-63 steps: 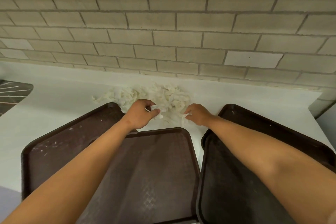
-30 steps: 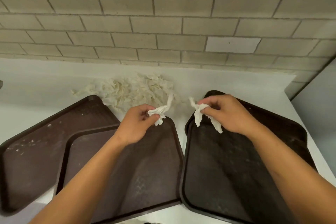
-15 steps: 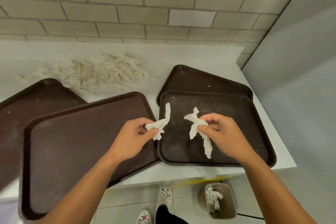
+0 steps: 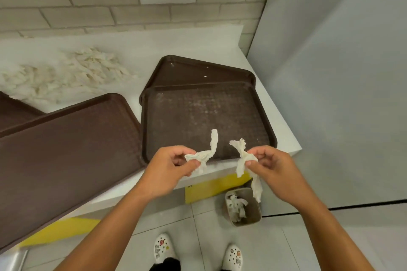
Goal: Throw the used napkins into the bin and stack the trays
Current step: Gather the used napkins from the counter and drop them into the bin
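- Both hands are clamped on paper: my left hand (image 4: 170,166) pinches a twisted white used napkin (image 4: 203,153) between thumb and fingers, and my right hand (image 4: 272,170) pinches a second crumpled white napkin strip (image 4: 246,164) that dangles down past the edge of the white bench (image 4: 284,130). The two hands are apart, near the bench's front edge.
- The small tan square bin (image 4: 255,209) stands on the tiled floor well below, already holding some paper. It looks narrow from up here, so I judge a drop from this height could easily miss; light tissue drifts as it falls.
- Only the right strip hangs roughly above the bin. The left napkin sits over the bench edge, so letting go now would likely land it on the floor or on the dark brown textured plastic tray (image 4: 204,116) in front.
- That tray lies on another brown tray (image 4: 198,70) skewed beneath it, and a larger brown tray (image 4: 66,143) to the left overhangs the bench front. A knock from my forearm could tip it off.
- A large heap of shredded white napkins (image 4: 66,75) waits by the tiled wall, so most of the clearing is not yet done; carrying two scraps per trip invites dropped pieces along the way.
- Crumbs on the trays could scatter when I stack them.
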{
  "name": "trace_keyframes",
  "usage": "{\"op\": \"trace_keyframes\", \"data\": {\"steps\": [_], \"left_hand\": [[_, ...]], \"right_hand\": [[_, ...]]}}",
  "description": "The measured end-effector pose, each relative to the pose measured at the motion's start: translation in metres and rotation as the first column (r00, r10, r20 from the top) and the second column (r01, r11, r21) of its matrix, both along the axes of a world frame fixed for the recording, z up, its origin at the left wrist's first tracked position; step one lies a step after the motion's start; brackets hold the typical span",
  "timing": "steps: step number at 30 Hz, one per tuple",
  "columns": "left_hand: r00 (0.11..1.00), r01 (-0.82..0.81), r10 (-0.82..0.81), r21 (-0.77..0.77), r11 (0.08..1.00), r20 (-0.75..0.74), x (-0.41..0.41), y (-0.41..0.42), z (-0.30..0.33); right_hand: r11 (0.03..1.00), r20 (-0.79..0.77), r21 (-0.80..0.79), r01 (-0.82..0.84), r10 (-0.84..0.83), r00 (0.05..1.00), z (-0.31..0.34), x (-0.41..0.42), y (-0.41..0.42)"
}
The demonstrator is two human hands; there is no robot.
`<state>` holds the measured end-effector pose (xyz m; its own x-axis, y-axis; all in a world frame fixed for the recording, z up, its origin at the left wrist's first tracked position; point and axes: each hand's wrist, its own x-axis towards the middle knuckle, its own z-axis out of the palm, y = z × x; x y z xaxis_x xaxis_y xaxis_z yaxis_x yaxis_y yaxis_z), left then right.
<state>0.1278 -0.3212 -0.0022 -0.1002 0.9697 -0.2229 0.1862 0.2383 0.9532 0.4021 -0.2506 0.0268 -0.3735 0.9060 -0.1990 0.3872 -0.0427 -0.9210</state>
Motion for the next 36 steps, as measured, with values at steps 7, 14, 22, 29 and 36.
{"op": "trace_keyframes", "data": {"steps": [7,14,22,29,36], "left_hand": [[0.998,0.054,-0.056,-0.086,0.995,-0.025,0.123,-0.003,-0.038],[0.983,0.067,-0.104,-0.231,0.971,-0.151,0.21,-0.002,-0.121],[0.952,0.052,-0.176,-0.432,0.9,-0.252,0.262,0.024,-0.243],[0.872,0.062,-0.315,-0.555,0.83,-0.374,0.288,0.057,-0.358],[0.787,0.169,-0.48,-0.613,0.771,-0.387,0.298,0.08,-0.429]], "right_hand": [[0.996,0.018,-0.084,0.03,-0.028,0.999,-0.05,0.109,-0.002],[0.974,0.14,-0.152,0.167,-0.146,0.979,-0.135,0.176,0.003],[0.953,0.344,-0.228,0.198,-0.111,0.932,-0.265,0.197,0.011],[0.955,0.528,-0.259,0.142,0.016,0.849,-0.387,0.2,0.033],[0.964,0.619,-0.267,0.0,0.172,0.767,-0.468,0.195,0.063]]}}
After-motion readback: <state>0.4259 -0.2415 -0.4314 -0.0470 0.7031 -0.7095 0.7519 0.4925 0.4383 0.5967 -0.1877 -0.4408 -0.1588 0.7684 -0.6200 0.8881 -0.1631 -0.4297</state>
